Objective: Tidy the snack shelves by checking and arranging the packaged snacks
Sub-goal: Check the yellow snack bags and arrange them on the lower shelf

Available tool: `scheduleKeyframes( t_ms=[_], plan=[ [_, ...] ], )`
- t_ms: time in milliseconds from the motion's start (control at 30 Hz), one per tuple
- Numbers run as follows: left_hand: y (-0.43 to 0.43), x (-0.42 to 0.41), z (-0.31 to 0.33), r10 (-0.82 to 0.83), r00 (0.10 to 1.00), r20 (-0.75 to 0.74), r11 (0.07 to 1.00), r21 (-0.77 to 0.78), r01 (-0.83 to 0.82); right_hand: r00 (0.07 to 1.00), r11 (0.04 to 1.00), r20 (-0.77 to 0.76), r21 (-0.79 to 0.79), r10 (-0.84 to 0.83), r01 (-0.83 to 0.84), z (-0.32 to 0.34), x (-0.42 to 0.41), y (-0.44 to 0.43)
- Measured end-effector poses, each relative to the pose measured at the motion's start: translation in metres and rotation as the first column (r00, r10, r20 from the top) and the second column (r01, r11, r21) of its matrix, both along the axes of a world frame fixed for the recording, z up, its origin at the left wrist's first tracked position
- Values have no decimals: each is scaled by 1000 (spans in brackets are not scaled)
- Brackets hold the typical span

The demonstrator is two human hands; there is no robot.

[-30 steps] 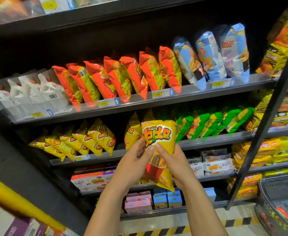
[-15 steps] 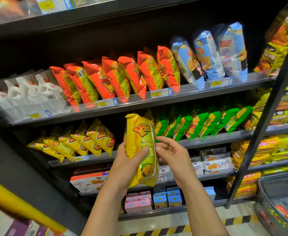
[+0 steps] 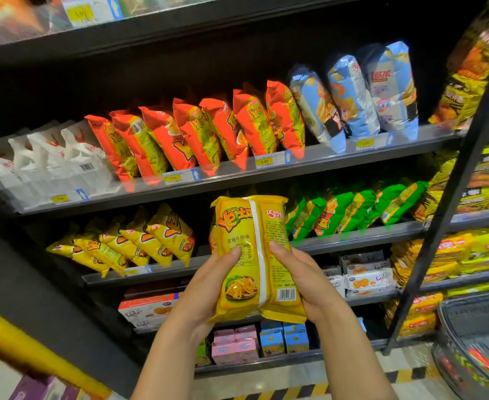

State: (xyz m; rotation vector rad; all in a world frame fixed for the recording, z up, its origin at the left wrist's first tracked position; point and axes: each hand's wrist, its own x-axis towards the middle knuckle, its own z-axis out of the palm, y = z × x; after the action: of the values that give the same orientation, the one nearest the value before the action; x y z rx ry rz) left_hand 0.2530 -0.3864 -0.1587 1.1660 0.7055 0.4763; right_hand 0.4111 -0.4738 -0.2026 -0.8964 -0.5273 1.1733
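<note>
Left hand (image 3: 205, 287) and right hand (image 3: 309, 281) grip yellow fries bag (image 3: 255, 255), back side showing, checking; reshelving left of green bags (image 3: 350, 210) remains.

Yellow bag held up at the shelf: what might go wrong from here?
1. The yellow bag, gripped by the left hand and right hand, shows its seam and barcode side; reshelved so, it would likely face backwards.
2. Set down beside the green bags, it may end up mixed among them.
3. The shelved yellow bags lean sideways; pushing in could topple them.
</note>
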Motion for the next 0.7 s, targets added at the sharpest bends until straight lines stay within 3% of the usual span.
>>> scheduleKeyframes(
  t_ms=[467, 700],
  plan=[
    [18, -18, -5, -34, 999, 5, 946, 322, 31, 954, 985, 280, 160, -109, 66, -16, 12, -1],
    [20, -17, -5, -57, 998, -4, 946, 318, 55, 949, 987, 295, 144, -110, 69, -17, 16, -2]
  ],
)
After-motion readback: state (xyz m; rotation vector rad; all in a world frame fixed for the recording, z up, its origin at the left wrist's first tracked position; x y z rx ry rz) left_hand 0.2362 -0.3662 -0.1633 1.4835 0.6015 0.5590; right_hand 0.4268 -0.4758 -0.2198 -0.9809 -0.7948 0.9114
